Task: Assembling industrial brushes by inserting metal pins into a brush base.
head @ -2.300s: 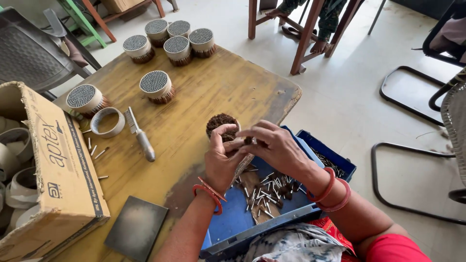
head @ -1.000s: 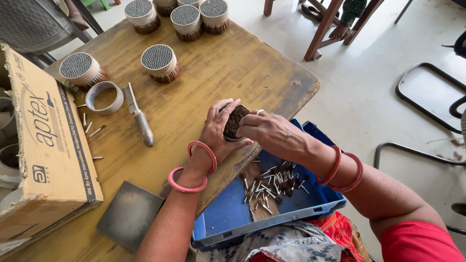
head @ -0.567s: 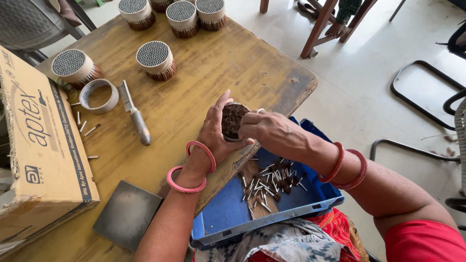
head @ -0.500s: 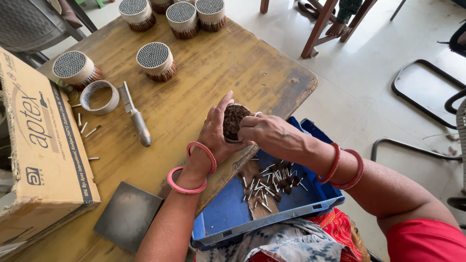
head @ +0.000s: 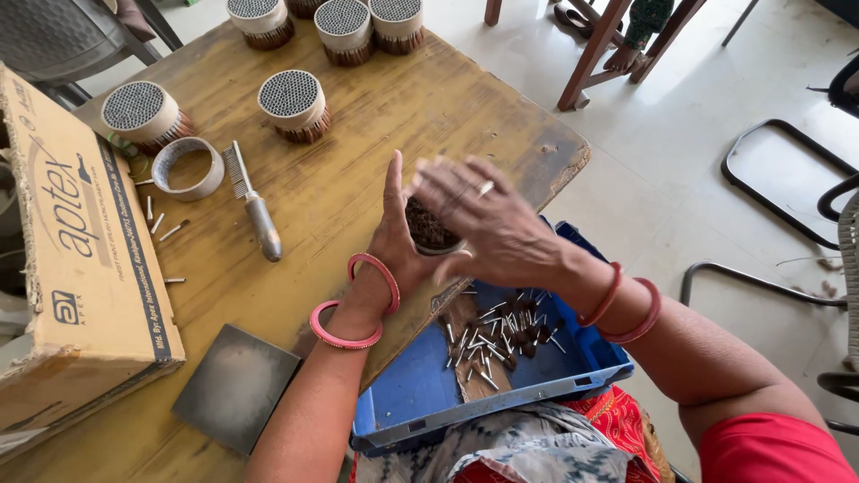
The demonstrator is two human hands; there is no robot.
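Note:
My left hand [head: 394, 241] cups a small round ring packed with dark brown sticks [head: 429, 228] just above the wooden table's near edge. My right hand [head: 488, 219] lies over the top of this bundle, fingers spread and blurred, hiding part of it. Both wrists wear pink-red bangles. Below my hands a blue plastic tray [head: 420, 398] rests on my lap and holds several loose short sticks [head: 497, 335].
Several finished round bundles [head: 293, 103] stand at the far side of the wooden table [head: 358, 161]. An empty ring [head: 186, 167], a metal comb tool [head: 255, 207] and stray sticks lie left. A cardboard box [head: 76, 268], a dark square plate [head: 234, 386], chair legs right.
The bundle has stayed in my left hand near the table edge. My right hand has shifted from pinching its side to spreading flat over its top.

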